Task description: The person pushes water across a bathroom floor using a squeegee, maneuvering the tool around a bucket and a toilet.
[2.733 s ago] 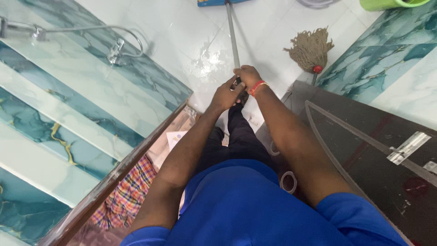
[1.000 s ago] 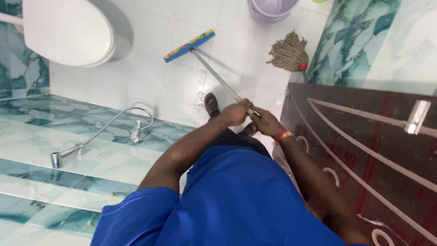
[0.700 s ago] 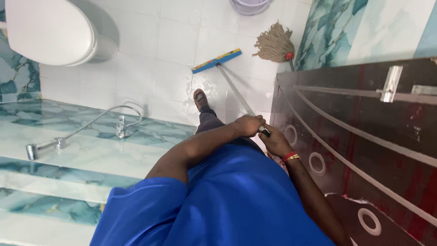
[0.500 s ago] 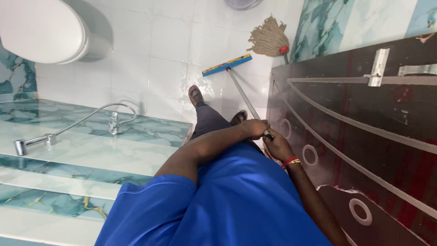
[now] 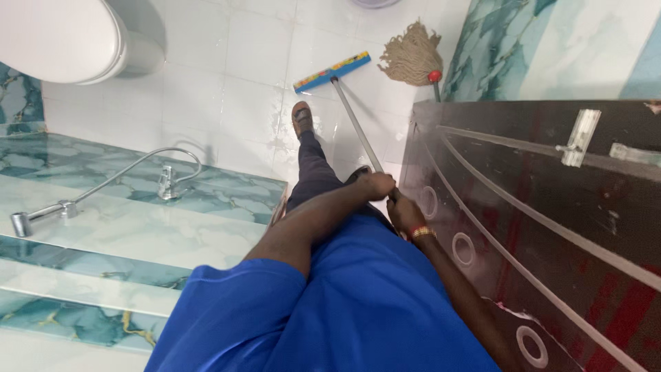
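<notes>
Toilet (image 5: 58, 38), white, lid down, at the upper left corner on the white tiled floor (image 5: 227, 83). Spray hose (image 5: 131, 169), metal, flexible, lying against the teal marbled wall tiles (image 5: 103, 227) at left, its chrome head (image 5: 21, 224) toward the left edge. Foot in a brown sandal (image 5: 301, 118), set forward on the floor just below the squeegee blade. Floor squeegee (image 5: 331, 71), blue blade with a coloured strip, resting on wet floor tile near the top centre; its long metal handle (image 5: 357, 124) runs down and right from the blade to the person's hands. Left hand (image 5: 377, 184), clenched around the handle, higher on the shaft. Right hand (image 5: 405, 213), closed on the handle's end just below and touching the left, with a red and gold bangle (image 5: 421, 233) at the wrist. String mop (image 5: 412, 60), tan head with a red collar, lying on the floor just right of the squeegee blade, against the wall. Door (image 5: 551, 227), dark brown with pale curved lines and rings, filling the right side, with a metal latch (image 5: 578, 138) near its upper edge. Blue shirt (image 5: 344, 310) in the foreground.
</notes>
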